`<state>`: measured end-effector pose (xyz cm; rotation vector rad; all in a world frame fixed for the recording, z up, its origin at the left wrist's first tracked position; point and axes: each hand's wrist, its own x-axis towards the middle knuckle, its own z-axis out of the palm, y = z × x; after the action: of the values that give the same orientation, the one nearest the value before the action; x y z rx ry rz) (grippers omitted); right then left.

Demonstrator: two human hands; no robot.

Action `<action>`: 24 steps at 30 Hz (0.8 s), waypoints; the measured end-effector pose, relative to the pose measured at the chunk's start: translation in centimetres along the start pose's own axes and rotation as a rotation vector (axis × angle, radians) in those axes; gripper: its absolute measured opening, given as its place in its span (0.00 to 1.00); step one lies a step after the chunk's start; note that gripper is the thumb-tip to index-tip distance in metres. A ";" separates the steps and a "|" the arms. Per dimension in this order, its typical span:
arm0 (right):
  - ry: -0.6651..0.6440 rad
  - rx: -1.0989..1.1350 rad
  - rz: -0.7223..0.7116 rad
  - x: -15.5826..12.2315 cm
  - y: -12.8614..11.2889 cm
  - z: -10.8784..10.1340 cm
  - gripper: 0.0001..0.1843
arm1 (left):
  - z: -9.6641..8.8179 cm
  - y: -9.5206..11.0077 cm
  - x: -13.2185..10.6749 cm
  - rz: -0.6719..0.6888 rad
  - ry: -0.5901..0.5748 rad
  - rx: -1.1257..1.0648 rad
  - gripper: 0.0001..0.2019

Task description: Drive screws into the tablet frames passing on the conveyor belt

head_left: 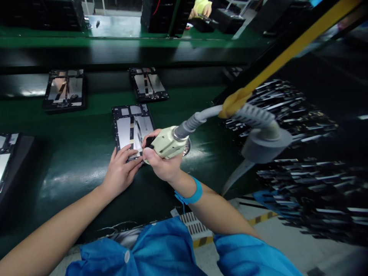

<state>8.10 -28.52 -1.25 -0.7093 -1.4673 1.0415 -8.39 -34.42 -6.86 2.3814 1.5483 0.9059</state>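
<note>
My right hand [162, 163] is wrapped around a pale cream electric screwdriver [169, 142], its grey cable running up and to the right. The tool's tip is hidden behind my fingers, over the lower right part of an opened tablet [122, 128]. The tablet lies flat with its silvery inside and dark ribbon cables facing up. My left hand [122, 168] rests on the tablet's lower edge, fingers stretched out, with the forefinger close to the screwdriver. Partly covered by my right hand, a round dish [188, 147] holds tiny shiny pieces.
Two more opened tablets [65, 90] [148, 84] lie farther back on the green surface [71, 153]. Another tablet [8, 153] shows at the left edge. A yellow strap [270, 57] holds up the cable. Stacked dark parts [313, 191] stand at right. Someone's hand [201, 9] appears across the bench.
</note>
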 end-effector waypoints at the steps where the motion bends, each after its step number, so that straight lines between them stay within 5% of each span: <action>1: 0.000 -0.020 -0.004 -0.1 0.0 0.1 0.12 | 0.0 0.0 0.0 0.005 -0.001 0.001 0.12; 8: 0.007 0.001 -0.044 -0.5 -0.3 0.4 0.14 | 0.1 -0.4 -0.5 0.016 0.005 0.011 0.12; 17: 0.379 -0.149 -0.150 1.4 0.3 -7.1 0.10 | 0.3 -0.4 -0.5 0.006 0.010 0.004 0.11; 24: 0.434 -0.159 -0.153 2.1 1.9 -8.3 0.12 | 0.2 -0.6 -0.6 0.013 0.015 0.003 0.11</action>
<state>15.64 -24.11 -2.32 -0.8614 -1.2093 0.6096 -8.86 -34.61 -7.49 2.3945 1.5424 0.9275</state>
